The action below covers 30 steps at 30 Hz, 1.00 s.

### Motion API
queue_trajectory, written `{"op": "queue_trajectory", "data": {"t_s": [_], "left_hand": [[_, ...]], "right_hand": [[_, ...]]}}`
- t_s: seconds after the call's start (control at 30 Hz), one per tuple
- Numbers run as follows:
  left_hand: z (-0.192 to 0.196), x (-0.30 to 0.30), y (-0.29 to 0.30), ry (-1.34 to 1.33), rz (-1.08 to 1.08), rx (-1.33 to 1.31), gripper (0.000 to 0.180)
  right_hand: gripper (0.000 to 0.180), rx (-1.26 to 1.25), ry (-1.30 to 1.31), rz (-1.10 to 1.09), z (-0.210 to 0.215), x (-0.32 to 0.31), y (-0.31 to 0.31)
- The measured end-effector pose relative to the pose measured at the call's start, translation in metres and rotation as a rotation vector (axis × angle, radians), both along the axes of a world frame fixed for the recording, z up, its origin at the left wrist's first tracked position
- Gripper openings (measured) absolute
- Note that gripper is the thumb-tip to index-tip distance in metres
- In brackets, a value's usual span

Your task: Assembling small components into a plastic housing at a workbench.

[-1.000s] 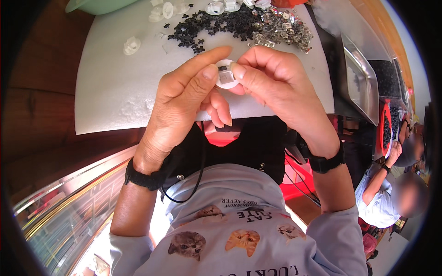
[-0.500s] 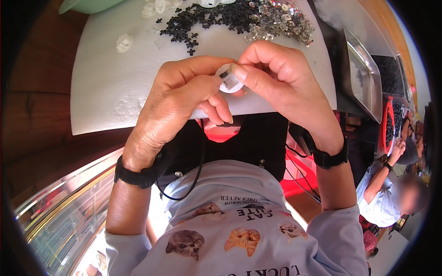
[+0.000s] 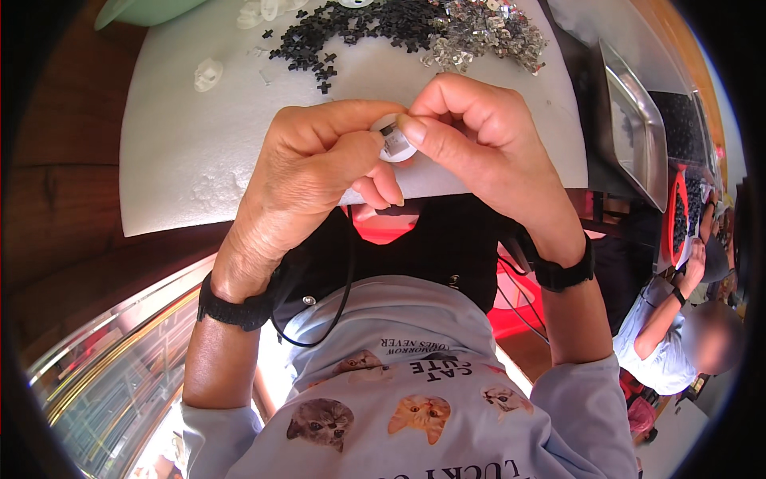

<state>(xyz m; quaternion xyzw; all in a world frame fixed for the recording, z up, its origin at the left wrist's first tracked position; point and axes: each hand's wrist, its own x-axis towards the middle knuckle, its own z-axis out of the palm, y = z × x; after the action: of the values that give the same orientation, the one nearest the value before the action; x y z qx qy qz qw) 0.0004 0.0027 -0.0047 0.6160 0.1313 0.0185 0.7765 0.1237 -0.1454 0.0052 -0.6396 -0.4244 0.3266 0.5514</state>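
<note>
Pale sheeting (image 3: 199, 152) covers the table at which a person works with bare hands. Over its near edge, a small white disc (image 3: 397, 147) with a dark piece (image 3: 388, 130) on it sits between both hands: the left hand (image 3: 307, 160) pinches its left side, the right hand (image 3: 479, 148) its upper right, thumbs on top. Beyond the fingers lie black crosses (image 3: 315, 40) and, touching them on the right, shiny metal bits (image 3: 503, 36). One white part (image 3: 208, 74) lies apart at left, near a green bowl (image 3: 148, 9). Right of the table are a metal tray (image 3: 659, 172) and a co-worker (image 3: 662, 343).
</note>
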Motion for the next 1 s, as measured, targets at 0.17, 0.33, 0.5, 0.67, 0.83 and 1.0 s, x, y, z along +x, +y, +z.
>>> {"op": "queue_trajectory", "data": {"t_s": [0.17,0.33,0.5,0.67,0.83,1.0], "left_hand": [[0.002,0.002,0.000,0.011,-0.009,0.019,0.024],[0.000,0.002,-0.003,0.006,0.033,0.059,0.026],[0.006,0.002,-0.005,0.019,0.038,-0.035,0.021],[0.007,0.001,-0.006,0.037,0.019,0.017,0.020],[0.001,-0.002,-0.008,-0.001,0.075,0.033,0.020],[0.003,-0.001,-0.010,-0.004,0.046,0.075,0.021]], "right_hand": [[0.014,-0.040,0.123,0.001,0.004,-0.001,-0.003],[0.013,-0.051,0.123,0.001,0.004,-0.001,-0.003],[0.014,-0.001,0.048,-0.031,-0.003,0.000,-0.003],[0.014,-0.014,0.088,-0.033,-0.005,-0.002,-0.001],[0.014,-0.015,0.092,-0.020,-0.009,-0.003,0.001],[0.015,-0.076,-0.058,-0.086,-0.005,-0.006,0.000]]}}
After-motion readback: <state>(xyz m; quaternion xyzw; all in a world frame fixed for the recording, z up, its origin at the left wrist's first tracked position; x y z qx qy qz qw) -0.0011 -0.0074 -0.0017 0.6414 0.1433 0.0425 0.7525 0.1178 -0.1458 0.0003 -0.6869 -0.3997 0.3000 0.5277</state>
